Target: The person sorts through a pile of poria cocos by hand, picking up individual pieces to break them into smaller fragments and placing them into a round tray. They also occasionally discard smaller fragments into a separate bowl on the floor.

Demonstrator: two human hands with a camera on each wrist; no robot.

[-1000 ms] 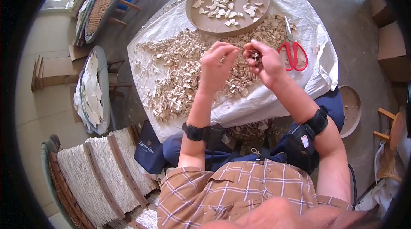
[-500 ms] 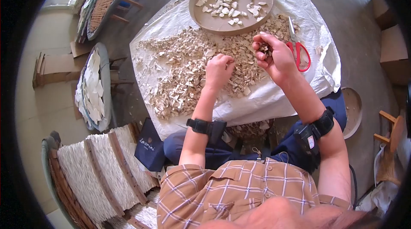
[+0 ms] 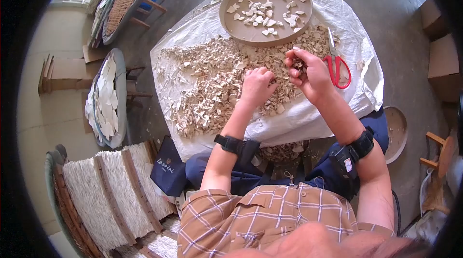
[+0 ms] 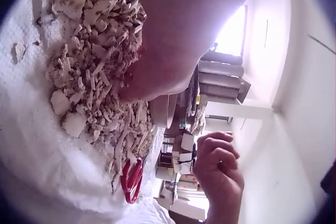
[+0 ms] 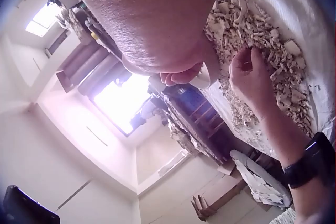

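A wide heap of dry, pale brown chips [image 3: 207, 106] covers a white cloth [image 3: 308, 130]. My left hand [image 3: 258, 86] reaches down into the heap, and in the right wrist view that left hand [image 5: 254, 79] has thumb and finger pinched together at the chips. Held up over the heap's right side, my right hand [image 3: 313, 74] curls its fingers round several darker dried pieces [image 3: 300, 66]. Just right of it lie red-handled scissors [image 3: 341, 72], blades pointing away. Behind both hands, a round brown tray [image 3: 231, 29] holds larger whitish pieces.
To the left stand round racks with flat white sheets [image 3: 103, 103] and a large basket of stacked white strips [image 3: 87, 195]. A dark blue bag [image 3: 169, 166] sits by the cloth's near-left corner. At right are a shallow round tray [image 3: 398, 147], a wooden stool [image 3: 443, 154] and cardboard boxes [image 3: 443, 55].
My left hand has left its place beside the right hand and gone down to the heap, then slightly right. My right hand has shifted a little right, still gripping the dark pieces.
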